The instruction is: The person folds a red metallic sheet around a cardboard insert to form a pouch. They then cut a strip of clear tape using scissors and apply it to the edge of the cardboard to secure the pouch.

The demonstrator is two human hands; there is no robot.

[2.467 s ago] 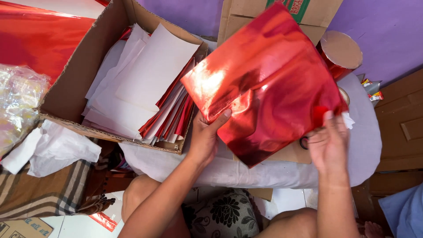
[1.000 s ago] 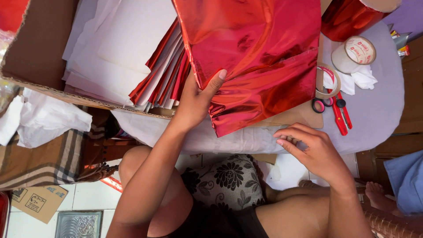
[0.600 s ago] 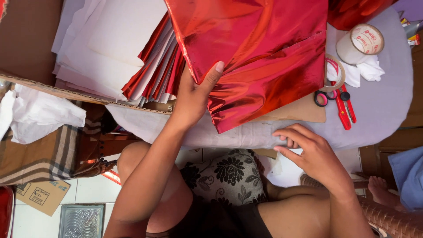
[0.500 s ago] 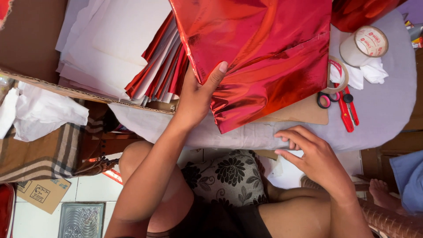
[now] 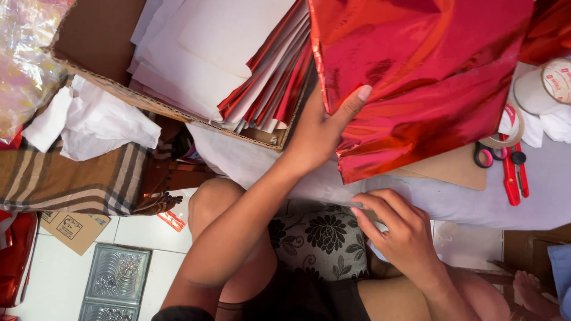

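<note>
A shiny red foil sheet (image 5: 416,77) lies folded across the cloth-covered table (image 5: 535,202). My left hand (image 5: 321,128) grips its left edge, thumb on top. My right hand (image 5: 398,229) rests lower down at the table's front edge, fingers curled onto the pale cloth, holding nothing I can see. A brown card sheet (image 5: 452,169) lies under the foil. Red-handled scissors (image 5: 511,169) and a roll of tape (image 5: 544,86) sit to the right of the foil.
A cardboard box (image 5: 101,41) at upper left holds stacked white and red sheets (image 5: 238,59). Crumpled white paper (image 5: 89,122) and a striped cloth (image 5: 71,181) lie left. A floral cushion (image 5: 321,238) rests on my lap; tiled floor lies below left.
My right hand let go of the foil and dropped to the table's front edge. The view shifted downward. My left hand kept its grip on the foil's edge.
</note>
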